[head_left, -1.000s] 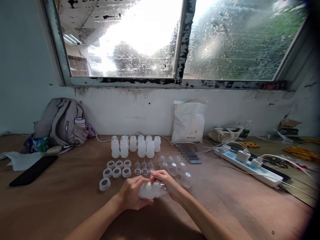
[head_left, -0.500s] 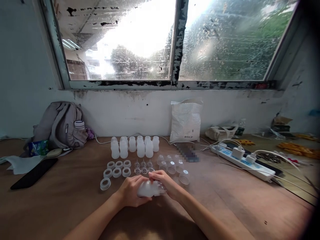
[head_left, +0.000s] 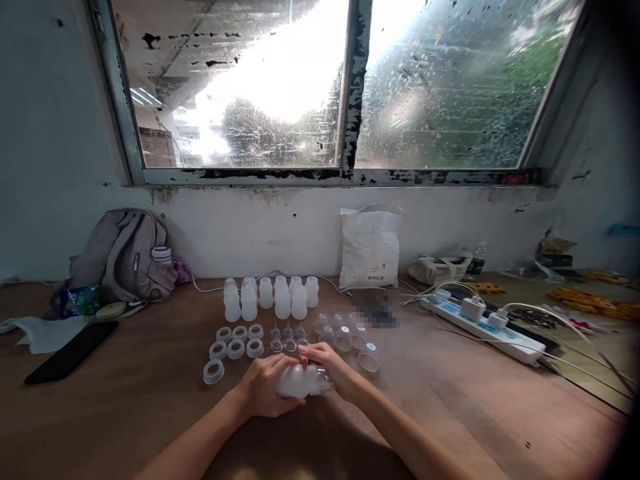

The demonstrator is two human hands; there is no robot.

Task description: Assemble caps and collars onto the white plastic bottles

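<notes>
A frosted baby bottle (head_left: 293,383) lies tilted on its side between my hands, just above the table. My left hand (head_left: 265,385) wraps round its body from the left. My right hand (head_left: 336,373) grips its top end, where a clear cap (head_left: 325,380) shows, partly covered by my fingers. Beyond my hands stand clear nipples (head_left: 289,338) in short rows. White screw rings (head_left: 236,348) lie to their left, with one ring (head_left: 213,372) nearer me. On the right are several clear caps (head_left: 343,338). Farther back, several frosted bottles (head_left: 283,301) stand upright.
A white bag (head_left: 370,248) leans on the wall. To the right lies a power strip (head_left: 487,330) with plugs and cables. A backpack (head_left: 125,260) and a black phone-like slab (head_left: 73,353) are at the left. A pixelated dark object (head_left: 377,308) lies near the bag.
The camera view has shifted slightly. My hands keep hold of the baby bottle in nearly the same place, with the right fingers slightly moved at its top end.
</notes>
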